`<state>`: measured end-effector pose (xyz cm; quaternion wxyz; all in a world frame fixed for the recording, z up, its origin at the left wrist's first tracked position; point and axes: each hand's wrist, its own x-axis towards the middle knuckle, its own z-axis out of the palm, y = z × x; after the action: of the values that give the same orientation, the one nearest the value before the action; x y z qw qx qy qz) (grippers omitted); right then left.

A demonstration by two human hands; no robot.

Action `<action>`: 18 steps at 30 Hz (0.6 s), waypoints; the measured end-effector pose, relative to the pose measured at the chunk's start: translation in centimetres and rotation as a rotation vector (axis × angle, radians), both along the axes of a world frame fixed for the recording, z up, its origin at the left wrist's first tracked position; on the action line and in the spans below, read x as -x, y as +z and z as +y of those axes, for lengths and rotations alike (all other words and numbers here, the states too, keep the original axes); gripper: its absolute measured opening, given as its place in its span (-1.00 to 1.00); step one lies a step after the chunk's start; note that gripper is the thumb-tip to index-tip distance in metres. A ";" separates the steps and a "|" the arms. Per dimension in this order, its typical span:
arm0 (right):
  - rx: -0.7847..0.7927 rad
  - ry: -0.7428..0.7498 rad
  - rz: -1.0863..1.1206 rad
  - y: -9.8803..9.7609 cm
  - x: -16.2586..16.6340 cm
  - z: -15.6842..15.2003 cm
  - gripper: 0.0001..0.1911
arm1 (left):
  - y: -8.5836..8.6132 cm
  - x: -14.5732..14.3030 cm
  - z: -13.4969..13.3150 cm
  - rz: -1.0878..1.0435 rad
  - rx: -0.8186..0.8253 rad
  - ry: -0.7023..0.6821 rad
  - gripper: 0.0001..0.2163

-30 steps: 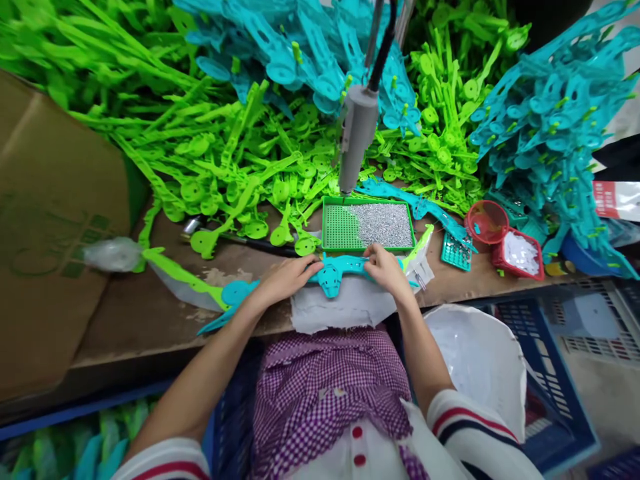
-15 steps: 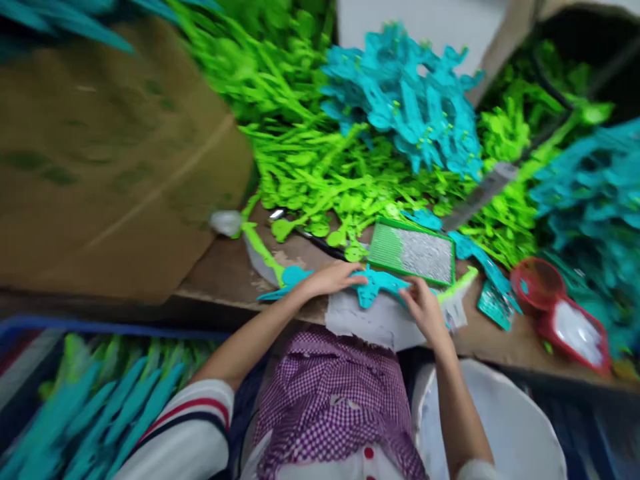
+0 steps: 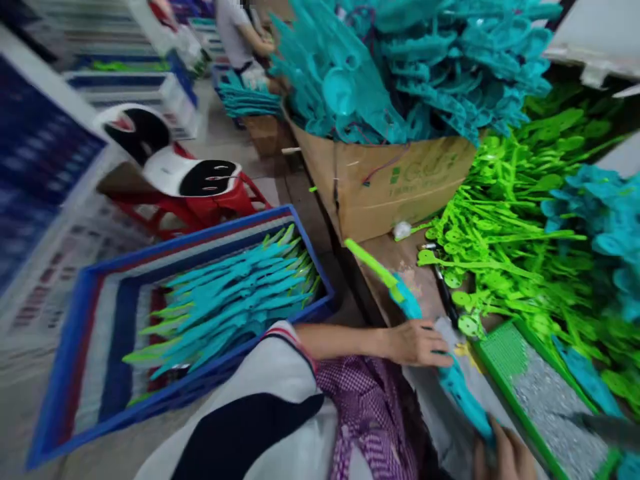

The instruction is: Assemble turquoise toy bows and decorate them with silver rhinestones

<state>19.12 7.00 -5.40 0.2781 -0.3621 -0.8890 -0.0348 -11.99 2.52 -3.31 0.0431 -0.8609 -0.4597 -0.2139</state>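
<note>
A long, curved teal plastic part (image 3: 463, 393) with a lime-green end piece (image 3: 373, 267) lies along the near edge of the bench. My left hand (image 3: 417, 343) is closed over its middle. Fingers of my right hand (image 3: 505, 453) grip its near end, at the bottom of the view, where part of that hand is cut off. Beside the part stands a green ribbed tray (image 3: 507, 350) of small silvery pieces, probably screws. A whitish cloth or sheet (image 3: 480, 380) lies under the part.
To the left, a blue crate (image 3: 316, 257) holds stacked teal-and-green parts. A cardboard box (image 3: 405, 193) heaped with teal parts (image 3: 425, 73) stands ahead. Lime-green parts (image 3: 505, 247) pile up on the right. A red stool (image 3: 200, 207) and another person (image 3: 240, 40) are farther back.
My view has swung left, bringing the whole crate, stool and box into sight. Both hands keep hold of the teal part, now seen farther right in the picture.
</note>
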 end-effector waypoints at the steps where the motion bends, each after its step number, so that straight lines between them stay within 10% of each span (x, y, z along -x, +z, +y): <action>1: -0.013 -0.023 -0.037 -0.6 0.4 -0.6 -0.48 | -0.9 0.3 -0.8 -0.011 0.005 0.049 -0.74; 7: 0.137 -0.109 -0.019 -2.7 3.5 -1.9 -0.48 | -3.6 2.0 -1.6 -0.126 0.112 0.101 -0.68; 12: 0.098 -0.179 0.003 -1.6 3.2 -2.2 -0.48 | 1.1 3.9 -0.1 -0.265 0.182 0.009 -0.58; 18: 0.163 -0.049 0.383 2.2 6.9 -3.7 -0.69 | 5.0 9.0 5.3 -0.008 0.223 0.238 -0.82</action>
<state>12.20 3.30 -3.19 0.4108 -0.4050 -0.8107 0.0999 -21.01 7.83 1.68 -0.0295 -0.7990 -0.5795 -0.1581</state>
